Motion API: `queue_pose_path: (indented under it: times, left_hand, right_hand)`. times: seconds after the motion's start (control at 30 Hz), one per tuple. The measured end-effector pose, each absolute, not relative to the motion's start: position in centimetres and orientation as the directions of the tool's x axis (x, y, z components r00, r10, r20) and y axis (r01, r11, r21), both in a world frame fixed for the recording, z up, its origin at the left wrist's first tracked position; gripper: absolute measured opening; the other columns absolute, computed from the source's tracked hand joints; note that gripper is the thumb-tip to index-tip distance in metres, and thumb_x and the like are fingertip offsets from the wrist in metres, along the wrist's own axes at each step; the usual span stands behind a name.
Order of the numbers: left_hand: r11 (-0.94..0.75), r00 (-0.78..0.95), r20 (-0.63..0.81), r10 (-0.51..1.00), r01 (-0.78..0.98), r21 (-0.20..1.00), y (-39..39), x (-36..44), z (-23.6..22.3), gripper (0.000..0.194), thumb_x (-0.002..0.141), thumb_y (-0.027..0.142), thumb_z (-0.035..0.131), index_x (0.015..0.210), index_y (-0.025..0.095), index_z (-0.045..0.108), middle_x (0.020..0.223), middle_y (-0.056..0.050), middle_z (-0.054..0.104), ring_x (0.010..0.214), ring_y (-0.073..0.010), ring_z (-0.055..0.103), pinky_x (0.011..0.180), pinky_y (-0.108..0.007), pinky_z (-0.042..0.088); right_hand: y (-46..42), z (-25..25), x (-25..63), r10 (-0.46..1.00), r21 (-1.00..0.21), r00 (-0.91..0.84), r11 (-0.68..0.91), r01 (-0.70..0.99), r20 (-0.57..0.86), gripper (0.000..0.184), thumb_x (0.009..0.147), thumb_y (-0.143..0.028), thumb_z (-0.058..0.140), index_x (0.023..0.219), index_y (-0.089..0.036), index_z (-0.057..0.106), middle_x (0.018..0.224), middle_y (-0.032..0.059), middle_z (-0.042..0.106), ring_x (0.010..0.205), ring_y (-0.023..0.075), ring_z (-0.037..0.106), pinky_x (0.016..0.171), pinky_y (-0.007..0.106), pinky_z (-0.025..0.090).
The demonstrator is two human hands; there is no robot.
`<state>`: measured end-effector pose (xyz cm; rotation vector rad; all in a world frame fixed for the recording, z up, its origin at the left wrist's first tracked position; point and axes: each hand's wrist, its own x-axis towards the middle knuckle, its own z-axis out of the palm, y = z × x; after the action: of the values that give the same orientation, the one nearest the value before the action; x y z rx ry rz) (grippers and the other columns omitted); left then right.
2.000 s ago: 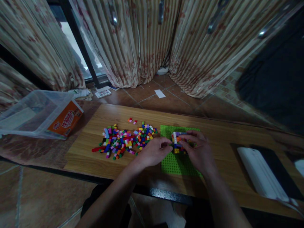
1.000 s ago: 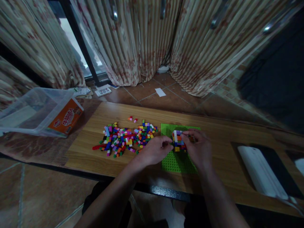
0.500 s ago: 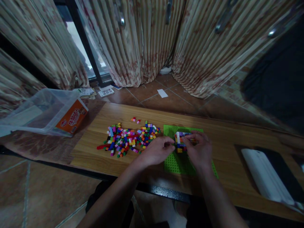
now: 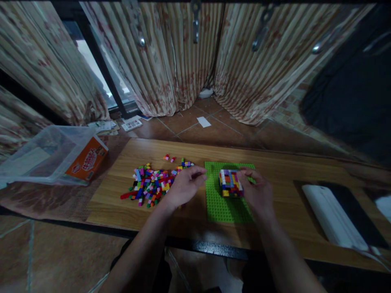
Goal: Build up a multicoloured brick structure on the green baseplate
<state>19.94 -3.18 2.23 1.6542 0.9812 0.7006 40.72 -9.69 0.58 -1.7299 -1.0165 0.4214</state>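
Observation:
A small block built of multicoloured toy bricks stands on a green studded baseplate. My right hand is at the block's right side, its thumb and fingers closed against that edge and hiding part of it. My left hand hovers between the baseplate's left edge and a pile of loose toy bricks, covering the pile's right part. Its fingers are loosely bent with a gap between them, and nothing shows in them.
Two or so small bricks lie behind the pile on the wooden tabletop. A clear plastic bin with an orange label stands at the left. A white device and a dark flat object lie at the right.
My left hand has drawn left, away from the brick block toward the pile. The right hand stays at the block, whose top and front now show more. The camera view has shifted slightly.

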Motion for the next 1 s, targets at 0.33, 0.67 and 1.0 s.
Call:
queue_pose_path:
  times: [0.33,0.67,1.0]
  left_hand:
    - [-0.225,0.224,0.094,0.970,0.684,0.694,-1.0,16.2,3.5,0.023,0.085,0.018,0.050,0.095,0.018,0.071,0.093,-0.006,0.073,0.087,-0.0188,0.066,0.083,-0.030,0.050]
    - [-0.365,0.344,0.131,0.930,0.814,0.452,-0.9,16.4,2.7,0.031,0.080,0.012,0.051,0.103,0.019,0.072,0.110,-0.009,0.069,0.107,-0.0219,0.060,0.098,-0.033,0.046]
    - [-0.385,0.360,0.135,0.923,0.867,0.317,-0.7,17.1,2.8,0.030,0.081,0.011,0.050,0.100,0.016,0.072,0.103,-0.010,0.069,0.105,-0.0212,0.059,0.104,-0.034,0.043]
  right_hand:
    - [-9.9,1.7,40.8,0.710,-0.980,0.703,-0.120,0.156,0.025,0.030,0.069,-0.048,0.071,0.078,-0.019,0.072,0.081,0.0042,0.072,0.069,0.0172,0.064,0.064,0.030,0.051]
    - [-10.1,2.7,40.4,0.703,-0.984,0.711,-0.137,0.112,-0.016,0.027,0.065,-0.045,0.073,0.074,-0.019,0.073,0.071,0.0024,0.071,0.061,0.0158,0.061,0.056,0.027,0.050]
    - [-10.1,2.8,40.2,0.731,-0.979,0.681,-0.167,0.120,-0.041,0.027,0.066,-0.043,0.072,0.074,-0.017,0.072,0.067,0.0012,0.069,0.056,0.0137,0.060,0.051,0.023,0.048]
